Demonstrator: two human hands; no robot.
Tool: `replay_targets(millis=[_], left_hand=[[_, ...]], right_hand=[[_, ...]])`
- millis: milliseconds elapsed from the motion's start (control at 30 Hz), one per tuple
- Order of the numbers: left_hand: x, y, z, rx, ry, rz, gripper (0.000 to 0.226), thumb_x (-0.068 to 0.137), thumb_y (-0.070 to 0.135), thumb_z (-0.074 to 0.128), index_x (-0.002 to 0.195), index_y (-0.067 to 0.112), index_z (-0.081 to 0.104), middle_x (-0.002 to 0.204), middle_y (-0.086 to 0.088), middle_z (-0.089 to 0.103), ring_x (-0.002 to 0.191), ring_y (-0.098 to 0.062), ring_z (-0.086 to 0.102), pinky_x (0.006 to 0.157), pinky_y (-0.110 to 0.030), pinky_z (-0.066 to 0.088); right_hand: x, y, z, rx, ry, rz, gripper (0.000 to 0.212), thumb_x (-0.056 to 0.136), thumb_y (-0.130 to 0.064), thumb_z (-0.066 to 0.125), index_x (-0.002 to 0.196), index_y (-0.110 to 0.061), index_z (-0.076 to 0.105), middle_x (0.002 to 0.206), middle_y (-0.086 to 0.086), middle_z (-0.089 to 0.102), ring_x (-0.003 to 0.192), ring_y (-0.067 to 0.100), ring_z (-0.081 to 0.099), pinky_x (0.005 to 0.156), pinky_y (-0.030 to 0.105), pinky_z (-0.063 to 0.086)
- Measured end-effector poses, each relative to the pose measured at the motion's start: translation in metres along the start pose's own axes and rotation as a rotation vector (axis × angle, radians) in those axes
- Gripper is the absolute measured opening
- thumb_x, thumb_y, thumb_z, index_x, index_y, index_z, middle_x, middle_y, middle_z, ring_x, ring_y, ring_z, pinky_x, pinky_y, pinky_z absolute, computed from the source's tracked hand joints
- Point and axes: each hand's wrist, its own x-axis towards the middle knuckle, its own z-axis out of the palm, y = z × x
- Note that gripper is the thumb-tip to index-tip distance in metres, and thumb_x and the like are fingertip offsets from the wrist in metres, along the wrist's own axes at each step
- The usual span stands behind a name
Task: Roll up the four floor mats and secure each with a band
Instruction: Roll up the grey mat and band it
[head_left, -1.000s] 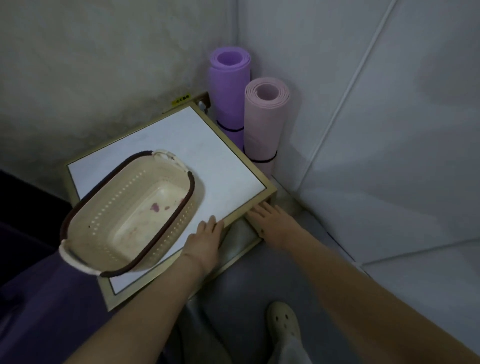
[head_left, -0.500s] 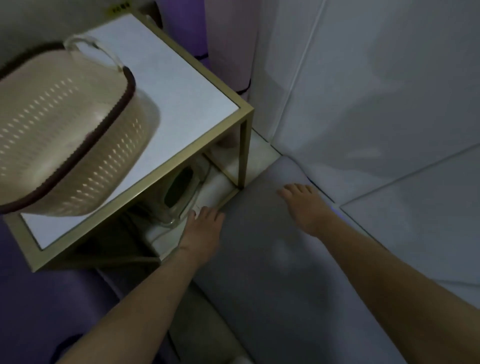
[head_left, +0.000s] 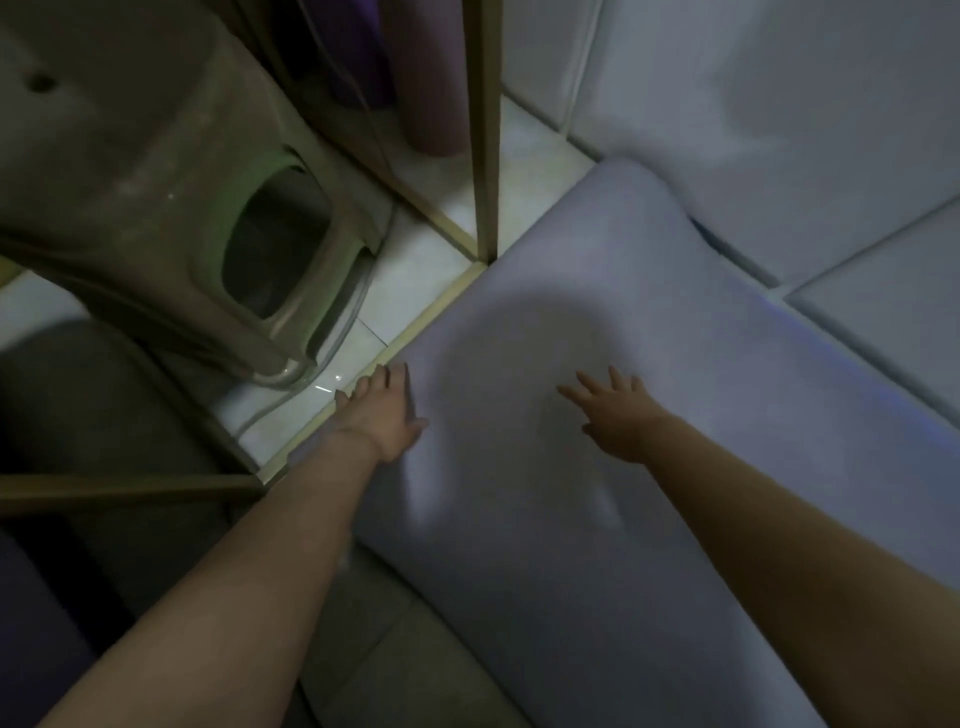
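A corner of a home, by the look of it — pale floor tiles (head_left: 415, 270), white wall panels (head_left: 779, 104), a greenish plastic stool (head_left: 156, 171) inside a thin gold metal frame (head_left: 485, 130), rolled mats (head_left: 431, 78) standing behind it, a grey mat (head_left: 649, 322) spread on the floor.

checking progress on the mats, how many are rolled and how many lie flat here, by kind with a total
rolled mats: 2 (purple mat, pink mat)
flat mats: 1 (grey mat)
total: 3 mats
dark shape at lower left: too dim to tell
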Motion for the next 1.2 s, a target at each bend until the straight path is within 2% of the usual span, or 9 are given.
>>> replay_targets(millis=[133, 333, 500, 600, 767, 900, 1033, 1133, 1200], left_hand=[[0.016, -0.003, 0.019, -0.053, 0.061, -0.061, 0.099, 0.085, 0.057, 0.057, 0.151, 0.010, 0.000, 0.154, -0.014, 0.018, 0.139, -0.034, 0.019, 0.110, -0.049, 0.021], [0.017, 0.007, 0.003, -0.260, 0.064, -0.101, 0.092, 0.058, 0.079, 0.056, 0.126, 0.017, 0.053, 0.129, -0.013, 0.054, 0.122, -0.034, 0.041, 0.100, -0.041, 0.032], [-0.005, 0.025, -0.018, -0.568, -0.075, -0.026, 0.103, 0.041, 0.066, 0.077, 0.127, 0.024, 0.041, 0.124, -0.002, 0.056, 0.111, -0.025, 0.055, 0.097, -0.044, 0.047], [-0.034, 0.050, -0.028, -0.674, -0.307, 0.035, 0.102, 0.050, 0.056, 0.081, 0.132, 0.026, 0.027, 0.120, -0.002, 0.058, 0.099, -0.023, 0.065, 0.090, -0.043, 0.053], [-0.079, 0.109, -0.033, -0.713, -0.366, 0.094, 0.105, 0.047, 0.056, 0.084, 0.127, 0.030, 0.021, 0.120, 0.000, 0.055, 0.103, -0.022, 0.065, 0.091, -0.048, 0.052], [-0.114, 0.164, -0.026, -0.599, -0.222, 0.206, 0.087, 0.068, 0.032, 0.085, 0.121, 0.017, 0.018, 0.118, -0.003, 0.051, 0.103, -0.016, 0.060, 0.080, -0.031, 0.054], [-0.150, 0.207, -0.016, -0.126, 0.149, 0.353, 0.080, 0.070, 0.029, 0.080, 0.123, 0.012, 0.024, 0.120, -0.013, 0.051, 0.102, -0.032, 0.057, 0.079, -0.039, 0.049], [-0.182, 0.235, -0.015, 0.366, 0.329, 0.549, 0.062, 0.079, 0.022, 0.067, 0.125, 0.013, 0.028, 0.118, -0.013, 0.053, 0.095, -0.034, 0.057, 0.064, -0.035, 0.039], [-0.207, 0.250, -0.016, 0.520, 0.363, 0.653, 0.058, 0.082, 0.016, 0.061, 0.130, 0.014, 0.028, 0.118, -0.009, 0.053, 0.093, -0.033, 0.059, 0.062, -0.034, 0.035]], right_hand=[[0.023, -0.004, 0.046, 0.060, -0.057, 0.010, 0.070, 0.099, -0.032, 0.044, 0.151, -0.031, -0.003, 0.159, 0.001, -0.010, 0.145, 0.038, 0.004, 0.115, 0.054, 0.015], [0.025, -0.009, 0.056, 0.209, -0.023, 0.020, 0.074, 0.096, -0.031, 0.051, 0.152, -0.024, 0.002, 0.159, 0.007, -0.008, 0.143, 0.039, 0.015, 0.113, 0.047, 0.026], [-0.006, -0.003, 0.007, 0.231, 0.521, -0.028, 0.051, 0.096, -0.016, 0.050, 0.141, -0.004, 0.030, 0.147, 0.017, 0.030, 0.130, 0.034, 0.039, 0.104, 0.039, 0.031], [-0.024, 0.012, -0.028, 0.086, 0.831, -0.255, 0.064, 0.078, 0.002, 0.067, 0.137, 0.003, 0.041, 0.142, 0.025, 0.041, 0.127, 0.039, 0.045, 0.105, 0.044, 0.036], [-0.068, 0.046, -0.046, -0.311, 0.688, -0.368, 0.094, 0.088, -0.017, 0.060, 0.151, -0.016, -0.009, 0.160, 0.004, -0.001, 0.147, 0.025, 0.002, 0.117, 0.041, -0.002], [-0.113, 0.070, -0.042, -0.345, 0.765, -0.348, 0.094, 0.079, -0.038, 0.069, 0.151, -0.020, 0.012, 0.138, 0.008, 0.037, 0.125, 0.027, 0.040, 0.105, 0.037, 0.024], [-0.155, 0.092, -0.043, -0.341, 0.939, -0.362, 0.048, 0.079, -0.013, 0.064, 0.126, -0.011, 0.052, 0.122, 0.018, 0.052, 0.114, 0.034, 0.052, 0.093, 0.041, 0.037], [-0.189, 0.106, -0.040, -0.412, 0.832, -0.318, 0.053, 0.092, -0.004, 0.045, 0.142, -0.012, 0.032, 0.153, 0.011, 0.025, 0.143, 0.027, 0.021, 0.114, 0.044, 0.016], [-0.211, 0.112, -0.034, -0.489, 0.717, -0.263, 0.059, 0.095, -0.009, 0.040, 0.149, -0.014, 0.017, 0.157, 0.004, 0.017, 0.146, 0.022, 0.012, 0.116, 0.041, 0.007]])
